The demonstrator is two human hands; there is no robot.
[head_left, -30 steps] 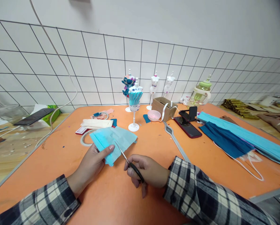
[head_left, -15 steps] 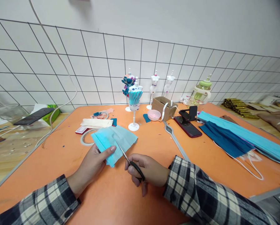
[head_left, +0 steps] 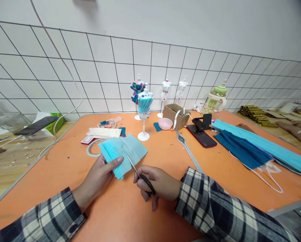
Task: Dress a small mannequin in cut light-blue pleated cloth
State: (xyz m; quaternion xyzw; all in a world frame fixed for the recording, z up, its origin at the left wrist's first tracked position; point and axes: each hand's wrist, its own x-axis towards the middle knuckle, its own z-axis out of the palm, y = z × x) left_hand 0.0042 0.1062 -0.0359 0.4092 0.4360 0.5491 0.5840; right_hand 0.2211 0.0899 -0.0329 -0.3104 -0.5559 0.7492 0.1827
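Note:
Between thumb and fingers, my left hand (head_left: 100,178) grips a light blue sheet of thin, mask-like fabric (head_left: 134,146) above the table, with a brighter blue strip along its near left side. My right hand (head_left: 156,181) is closed around the black handles of a pair of scissors (head_left: 145,183). Their blades point up and left, and the tips lie at the middle of the sheet. Whether the blades are cutting into it I cannot tell. Behind the sheet stands a small white dress form (head_left: 144,116) wrapped in pleated light blue fabric.
Tape rolls (head_left: 92,148) and a folded cream cloth (head_left: 104,132) lie left on the orange table (head_left: 170,208). A pink bowl (head_left: 165,124), a cardboard box (head_left: 177,116), a phone (head_left: 202,136) and a bottle (head_left: 215,101) stand further back. Blue masks (head_left: 243,148) lie right. A person's arm (head_left: 298,131) shows far right.
Almost nothing differs. The sheet and my left thumb have shifted very slightly, while the scissors stay at the same place on the fabric.

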